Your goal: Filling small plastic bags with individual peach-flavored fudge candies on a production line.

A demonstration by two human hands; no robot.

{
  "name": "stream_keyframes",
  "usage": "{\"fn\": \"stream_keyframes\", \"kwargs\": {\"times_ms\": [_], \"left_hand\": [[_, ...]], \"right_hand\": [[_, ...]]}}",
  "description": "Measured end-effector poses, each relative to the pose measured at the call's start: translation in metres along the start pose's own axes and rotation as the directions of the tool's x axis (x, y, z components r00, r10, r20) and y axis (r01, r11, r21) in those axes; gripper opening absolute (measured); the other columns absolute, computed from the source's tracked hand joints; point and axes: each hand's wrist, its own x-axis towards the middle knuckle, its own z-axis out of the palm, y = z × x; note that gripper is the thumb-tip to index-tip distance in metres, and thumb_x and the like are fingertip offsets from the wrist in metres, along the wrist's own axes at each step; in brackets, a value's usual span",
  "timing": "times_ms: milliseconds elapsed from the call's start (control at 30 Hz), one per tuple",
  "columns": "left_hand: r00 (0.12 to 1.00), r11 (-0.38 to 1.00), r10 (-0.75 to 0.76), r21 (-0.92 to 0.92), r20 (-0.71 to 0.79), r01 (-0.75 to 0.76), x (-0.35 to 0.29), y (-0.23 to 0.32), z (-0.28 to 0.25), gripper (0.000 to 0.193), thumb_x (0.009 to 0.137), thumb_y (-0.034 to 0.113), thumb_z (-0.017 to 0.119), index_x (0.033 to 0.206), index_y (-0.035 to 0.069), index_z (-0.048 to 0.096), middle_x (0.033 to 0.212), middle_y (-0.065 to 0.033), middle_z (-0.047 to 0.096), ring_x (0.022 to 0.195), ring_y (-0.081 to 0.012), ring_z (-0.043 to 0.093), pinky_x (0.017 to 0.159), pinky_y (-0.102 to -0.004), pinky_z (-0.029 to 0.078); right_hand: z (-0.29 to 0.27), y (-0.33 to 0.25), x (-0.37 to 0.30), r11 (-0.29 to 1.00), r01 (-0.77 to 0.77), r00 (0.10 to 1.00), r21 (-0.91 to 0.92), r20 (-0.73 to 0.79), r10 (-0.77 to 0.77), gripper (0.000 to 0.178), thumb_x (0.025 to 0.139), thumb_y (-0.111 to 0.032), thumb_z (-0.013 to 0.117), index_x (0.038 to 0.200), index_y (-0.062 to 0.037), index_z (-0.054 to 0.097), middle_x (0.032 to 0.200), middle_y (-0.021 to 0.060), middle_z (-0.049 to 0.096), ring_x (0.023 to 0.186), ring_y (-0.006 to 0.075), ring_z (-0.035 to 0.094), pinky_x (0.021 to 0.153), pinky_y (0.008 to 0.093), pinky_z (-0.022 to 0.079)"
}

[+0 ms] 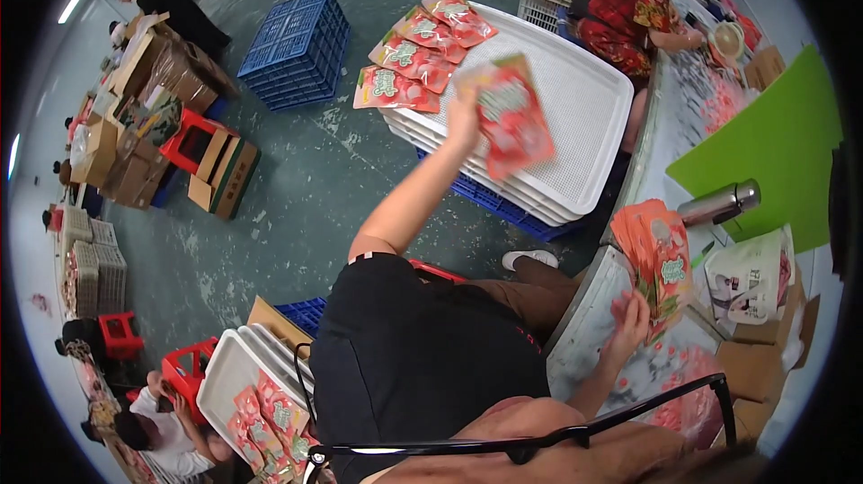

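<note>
My left hand (464,117) reaches out over the top white tray and grips a red plastic pouch (514,120) by its left edge; the pouch is smeared by motion. Several like pouches (413,57) lie overlapping along the left side of that perforated tray (580,115). On the worktable at my right rests a fanned stack of red-orange pouches (656,255). My right hand (629,324) is at its near end, fingers bent and pinching the edge of the pouches.
The tray tops a pile of trays on a blue crate. A steel flask (721,203), a green board (764,156) and a white bag (748,277) stand beyond the pouch stack. Blue crates (297,48) are on the floor; a co-worker in red (620,8) sits at the table.
</note>
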Motion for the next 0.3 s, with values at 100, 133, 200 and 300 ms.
{"fn": "stream_keyframes", "kwargs": {"times_ms": [100, 133, 200, 300], "left_hand": [[0.93, 0.842, 0.295, 0.519, -0.219, -0.145, 0.079, 0.023, -0.072, 0.035, 0.094, 0.026, 0.06, 0.11, -0.004, 0.062, 0.097, -0.0104, 0.065, 0.083, -0.0193, 0.059, 0.077, -0.0352, 0.047], [0.847, 0.694, 0.496, 0.674, -0.191, -0.254, 0.083, 0.034, -0.083, 0.057, 0.087, 0.024, 0.065, 0.132, -0.007, 0.046, 0.123, -0.0246, 0.056, 0.116, -0.0309, 0.054, 0.099, -0.0401, 0.042], [0.76, 0.105, 0.618, 0.979, -0.201, 0.174, 0.092, 0.029, -0.114, 0.101, 0.075, 0.023, 0.071, 0.151, -0.004, 0.01, 0.153, -0.0347, 0.011, 0.145, -0.0466, 0.007, 0.116, -0.0552, 0.015], [0.823, -0.417, 0.452, 0.897, 0.343, -0.145, 0.077, 0.023, -0.101, 0.101, 0.075, 0.025, 0.073, 0.155, 0.023, 0.011, 0.161, -0.0109, 0.011, 0.148, -0.0381, 0.009, 0.113, -0.0653, 0.012]], "right_hand": [[-0.057, 0.024, -0.025, 0.993, -0.108, 0.986, 0.042, -0.126, 0.113, 0.022, 0.1, -0.018, 0.054, 0.115, -0.0033, 0.061, 0.102, 0.006, 0.067, 0.085, 0.0143, 0.063, 0.077, 0.0286, 0.052], [-0.078, 0.036, -0.033, 0.993, -0.112, 0.983, 0.037, -0.146, 0.116, 0.022, 0.1, -0.018, 0.054, 0.115, -0.0033, 0.061, 0.102, 0.006, 0.067, 0.085, 0.0143, 0.063, 0.077, 0.0286, 0.052], [-0.116, 0.057, -0.05, 0.972, -0.189, 0.943, 0.14, -0.25, 0.22, 0.02, 0.1, -0.019, 0.056, 0.112, -0.0049, 0.062, 0.101, 0.0055, 0.067, 0.082, 0.0141, 0.063, 0.077, 0.0276, 0.052], [-0.143, 0.064, -0.081, 0.964, -0.217, 0.891, 0.153, -0.372, 0.26, 0.025, 0.098, -0.024, 0.058, 0.115, -0.0054, 0.061, 0.102, 0.0057, 0.068, 0.083, 0.0155, 0.064, 0.077, 0.0282, 0.052]]}}
